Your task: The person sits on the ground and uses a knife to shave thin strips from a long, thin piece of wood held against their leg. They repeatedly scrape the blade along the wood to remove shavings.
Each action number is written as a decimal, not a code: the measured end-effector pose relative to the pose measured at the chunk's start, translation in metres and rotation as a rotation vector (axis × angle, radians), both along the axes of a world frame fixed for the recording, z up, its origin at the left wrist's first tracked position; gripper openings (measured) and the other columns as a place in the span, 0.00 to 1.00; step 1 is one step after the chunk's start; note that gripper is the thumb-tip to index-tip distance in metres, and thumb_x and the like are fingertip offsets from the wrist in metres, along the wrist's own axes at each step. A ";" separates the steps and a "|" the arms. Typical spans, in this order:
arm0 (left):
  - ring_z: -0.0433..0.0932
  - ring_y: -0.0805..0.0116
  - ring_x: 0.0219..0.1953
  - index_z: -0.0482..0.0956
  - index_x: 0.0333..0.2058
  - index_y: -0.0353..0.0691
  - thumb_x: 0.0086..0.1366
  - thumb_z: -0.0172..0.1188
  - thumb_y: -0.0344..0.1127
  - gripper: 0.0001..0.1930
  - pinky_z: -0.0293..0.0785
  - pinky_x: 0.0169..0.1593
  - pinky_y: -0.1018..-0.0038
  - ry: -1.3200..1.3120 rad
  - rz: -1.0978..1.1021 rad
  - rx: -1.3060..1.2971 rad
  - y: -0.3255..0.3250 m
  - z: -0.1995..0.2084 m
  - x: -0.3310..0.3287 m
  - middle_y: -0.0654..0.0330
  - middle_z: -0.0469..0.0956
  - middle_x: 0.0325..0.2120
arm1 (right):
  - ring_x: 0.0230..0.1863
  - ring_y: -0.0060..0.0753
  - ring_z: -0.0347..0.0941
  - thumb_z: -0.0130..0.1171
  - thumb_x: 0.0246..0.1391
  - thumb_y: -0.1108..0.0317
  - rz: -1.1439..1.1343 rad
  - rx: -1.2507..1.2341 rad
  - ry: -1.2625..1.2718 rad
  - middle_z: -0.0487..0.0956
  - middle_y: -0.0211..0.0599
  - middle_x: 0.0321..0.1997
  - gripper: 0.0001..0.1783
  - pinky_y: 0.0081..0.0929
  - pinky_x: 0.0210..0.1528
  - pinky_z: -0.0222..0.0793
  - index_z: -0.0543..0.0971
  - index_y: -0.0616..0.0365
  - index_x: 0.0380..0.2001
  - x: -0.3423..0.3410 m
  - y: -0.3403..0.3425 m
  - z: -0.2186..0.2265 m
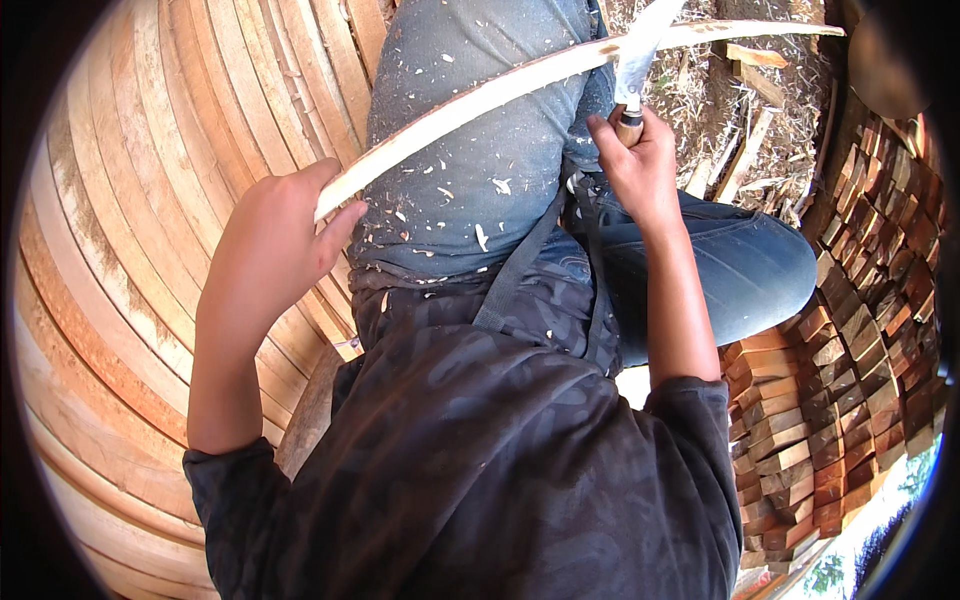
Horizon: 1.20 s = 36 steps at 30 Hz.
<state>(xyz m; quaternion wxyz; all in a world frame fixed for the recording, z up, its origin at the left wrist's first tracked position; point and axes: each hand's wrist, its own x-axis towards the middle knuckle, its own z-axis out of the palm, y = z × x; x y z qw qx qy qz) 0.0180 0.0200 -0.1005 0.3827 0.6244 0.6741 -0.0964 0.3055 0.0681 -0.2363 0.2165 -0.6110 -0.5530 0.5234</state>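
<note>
A long, pale wooden strip [480,98] runs from my left hand across my thigh toward the far right. My left hand [285,215] is closed around its near end, thumb on one side and fingers on the other. In my right hand [638,165] is a knife [636,72], gripped by its short wooden handle with a dark collar. The broad, shiny blade points away from me and overlaps the strip near its far part. Whether the edge touches the wood I cannot tell.
Long sawn planks [130,230] lie side by side along my left. On the right rises a stack of short wood blocks [840,390]. Shavings and offcuts [745,150] litter the ground beyond my right hand, and small chips dot my jeans [450,190]. A dark strap [525,265] crosses my lap.
</note>
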 end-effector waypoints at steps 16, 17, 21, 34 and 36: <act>0.68 0.45 0.18 0.69 0.25 0.30 0.63 0.57 0.36 0.14 0.62 0.22 0.63 0.099 0.088 -0.029 -0.033 0.029 -0.019 0.44 0.66 0.14 | 0.22 0.18 0.66 0.59 0.51 0.70 0.173 -0.139 0.067 0.71 0.33 0.16 0.09 0.25 0.26 0.65 0.76 0.65 0.31 -0.008 -0.031 0.009; 0.67 0.46 0.17 0.69 0.24 0.30 0.63 0.57 0.35 0.14 0.61 0.22 0.63 0.081 0.117 -0.024 -0.035 0.027 -0.019 0.44 0.66 0.13 | 0.22 0.18 0.65 0.59 0.51 0.70 0.252 -0.143 0.125 0.70 0.34 0.16 0.09 0.25 0.26 0.64 0.75 0.66 0.31 -0.011 -0.035 0.007; 0.55 0.70 0.15 0.68 0.23 0.30 0.65 0.54 0.33 0.14 0.56 0.20 0.70 -0.007 0.180 0.001 -0.040 0.022 -0.026 0.53 0.57 0.11 | 0.21 0.21 0.67 0.60 0.52 0.69 -0.190 -0.302 0.156 0.69 0.36 0.15 0.09 0.27 0.25 0.65 0.73 0.64 0.27 -0.002 -0.022 0.005; 0.53 0.72 0.14 0.66 0.21 0.31 0.64 0.55 0.31 0.14 0.54 0.18 0.71 -0.012 0.203 0.075 -0.044 0.015 -0.023 0.55 0.57 0.10 | 0.21 0.15 0.59 0.60 0.51 0.70 0.086 -0.177 0.071 0.68 0.30 0.14 0.09 0.24 0.25 0.62 0.74 0.67 0.30 0.002 -0.019 0.010; 0.53 0.71 0.14 0.66 0.21 0.31 0.64 0.55 0.31 0.14 0.54 0.18 0.71 -0.009 0.182 0.080 -0.042 0.017 -0.024 0.54 0.57 0.10 | 0.22 0.17 0.63 0.59 0.52 0.70 -0.129 -0.352 0.179 0.70 0.29 0.16 0.08 0.24 0.26 0.64 0.73 0.64 0.28 0.003 -0.017 0.009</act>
